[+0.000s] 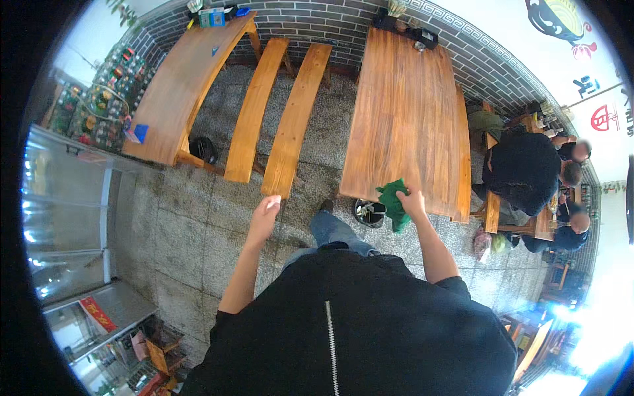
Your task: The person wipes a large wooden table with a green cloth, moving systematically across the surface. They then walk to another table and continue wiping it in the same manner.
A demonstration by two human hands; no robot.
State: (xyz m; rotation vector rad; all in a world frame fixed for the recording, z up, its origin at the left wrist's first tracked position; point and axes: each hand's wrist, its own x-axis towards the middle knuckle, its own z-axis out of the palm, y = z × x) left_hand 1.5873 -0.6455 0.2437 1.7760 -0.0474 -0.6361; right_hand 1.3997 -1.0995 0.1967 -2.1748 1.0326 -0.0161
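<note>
My right hand (413, 202) grips a green cloth (395, 205) at the near edge of a brown wooden table (401, 114); part of the cloth hangs down past the edge. Below that edge, on the floor, a black bin (369, 214) with some waste in it is partly hidden by the cloth. My left hand (267, 210) is curled at the near end of a wooden bench (297, 119), with a small white thing, perhaps a tissue, between the fingers. Whether this hand touches the bench I cannot tell.
Another bench (257, 109) and a second wooden table (183, 84) stand to the left. Beyond them are crowded bottles (106, 99). A black condiment holder (426, 38) sits at the table's far end. At the right, several people sit around another table (544, 225); bags (482, 244) lie near it.
</note>
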